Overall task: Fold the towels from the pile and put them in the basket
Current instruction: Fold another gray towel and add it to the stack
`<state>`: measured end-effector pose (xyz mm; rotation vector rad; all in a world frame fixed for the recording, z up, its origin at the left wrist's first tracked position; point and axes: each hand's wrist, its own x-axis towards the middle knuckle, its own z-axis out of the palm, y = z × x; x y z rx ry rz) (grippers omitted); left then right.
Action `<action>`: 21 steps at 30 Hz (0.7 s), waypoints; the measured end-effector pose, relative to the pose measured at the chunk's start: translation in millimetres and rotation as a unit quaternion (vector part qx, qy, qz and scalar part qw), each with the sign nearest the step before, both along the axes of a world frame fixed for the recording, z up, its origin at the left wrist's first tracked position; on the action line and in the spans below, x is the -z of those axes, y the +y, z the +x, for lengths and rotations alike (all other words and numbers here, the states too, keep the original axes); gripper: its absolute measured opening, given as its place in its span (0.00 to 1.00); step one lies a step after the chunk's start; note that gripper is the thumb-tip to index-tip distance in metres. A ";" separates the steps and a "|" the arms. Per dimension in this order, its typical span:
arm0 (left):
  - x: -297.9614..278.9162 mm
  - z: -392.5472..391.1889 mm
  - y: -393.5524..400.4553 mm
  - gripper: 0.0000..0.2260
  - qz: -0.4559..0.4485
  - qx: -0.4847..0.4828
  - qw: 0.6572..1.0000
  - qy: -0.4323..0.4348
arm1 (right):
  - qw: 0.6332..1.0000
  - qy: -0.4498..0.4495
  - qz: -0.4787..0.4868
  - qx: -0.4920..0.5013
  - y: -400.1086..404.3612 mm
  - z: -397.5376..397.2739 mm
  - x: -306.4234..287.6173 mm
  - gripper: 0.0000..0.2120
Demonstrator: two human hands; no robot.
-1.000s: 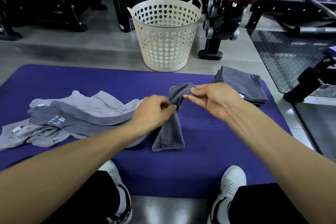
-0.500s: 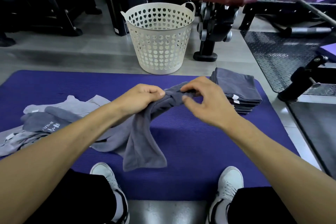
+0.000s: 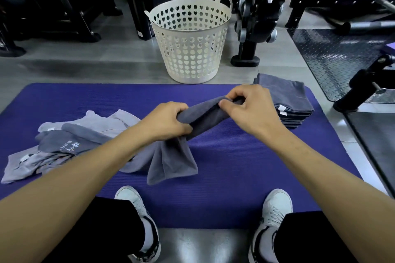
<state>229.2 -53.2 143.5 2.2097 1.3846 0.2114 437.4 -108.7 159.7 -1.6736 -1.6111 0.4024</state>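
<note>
Grey towel [image 3: 173,160] bunched above mat [image 3: 235,188] centre, clamped in left hand [image 3: 168,120] and right hand [image 3: 250,111]; pile [image 3: 64,145] near left edge, folded stack [image 3: 288,100] at far-right corner, basket [image 3: 190,38] seemingly empty beyond.

A purple mat [image 3: 245,177] is lying on the grey floor [image 3: 96,66]. A loose pile of towels [image 3: 70,145] is resting near its left edge, a folded stack [image 3: 290,100] at its far right corner. The white basket [image 3: 190,42] is standing on the floor just beyond the far edge.

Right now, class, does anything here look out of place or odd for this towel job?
The folded towels sit stacked on the mat beside the basket, not in it; no towel shows through its holes. Nothing looks spilled or damaged.
</note>
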 end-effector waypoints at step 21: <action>-34.7 -0.3 -10.2 0.07 -0.004 0.017 0.976 -0.215 | 0.995 0.010 -0.013 -0.103 -17.0 -6.4 6.9 0.13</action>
